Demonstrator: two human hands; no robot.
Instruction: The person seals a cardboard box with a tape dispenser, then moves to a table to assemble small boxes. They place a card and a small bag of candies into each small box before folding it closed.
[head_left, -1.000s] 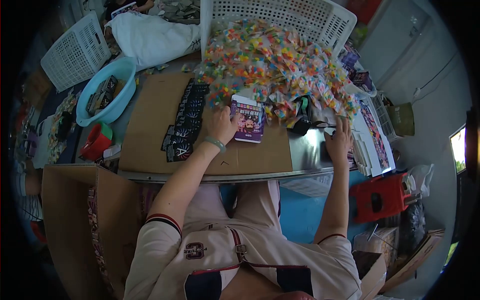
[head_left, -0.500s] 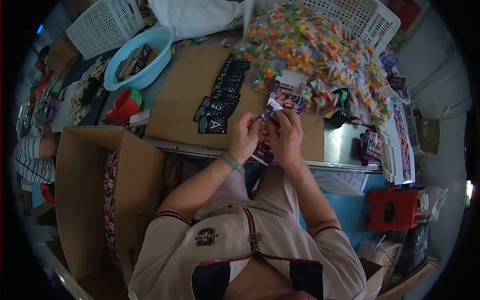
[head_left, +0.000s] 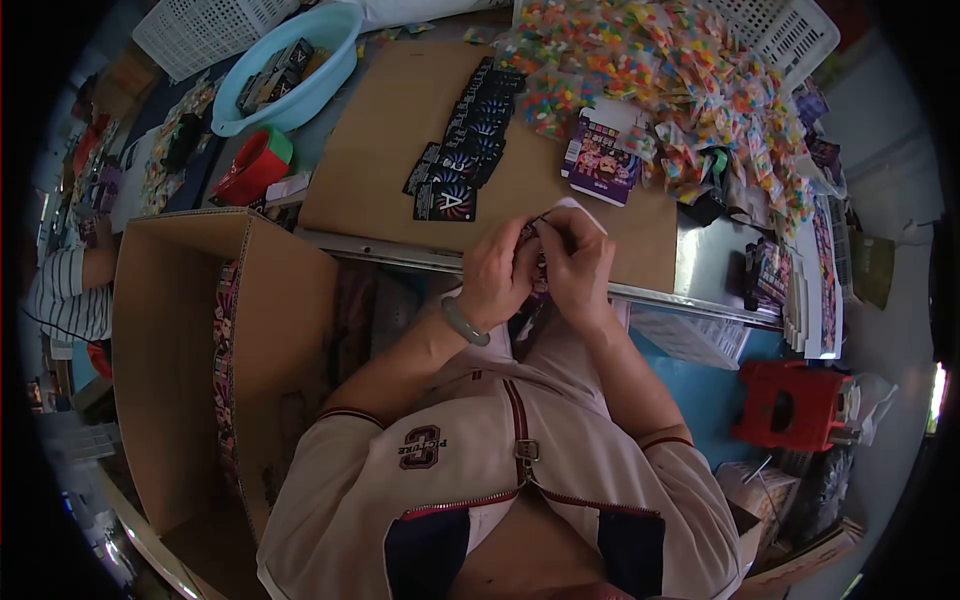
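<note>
Between my two hands is a purple printed carton (head_left: 541, 272), mostly covered by my fingers, with a white flap showing at its top. My left hand (head_left: 496, 272) grips its left side, a bracelet on the wrist. The thumb and fingers of my right hand (head_left: 577, 262) are closed on its upper right. Both hands are at the front edge of the table, above my lap. Just beyond them lie more flat purple cartons (head_left: 606, 168) on a brown cardboard sheet (head_left: 375, 165). A fanned row of black printed cards (head_left: 446, 200) is to their left.
Small clear packets of colourful candy (head_left: 650, 60) are heaped at the back. A blue basin (head_left: 340, 65) and a red tape dispenser (head_left: 250, 172) stand left. An open cardboard box (head_left: 170, 330) is beside me. On the right are stacked cartons (head_left: 768, 272) and a red stool (head_left: 790, 405).
My hands have drawn the purple carton toward my body, away from the other cartons, and closed more tightly around it. The camera view has shifted slightly.
</note>
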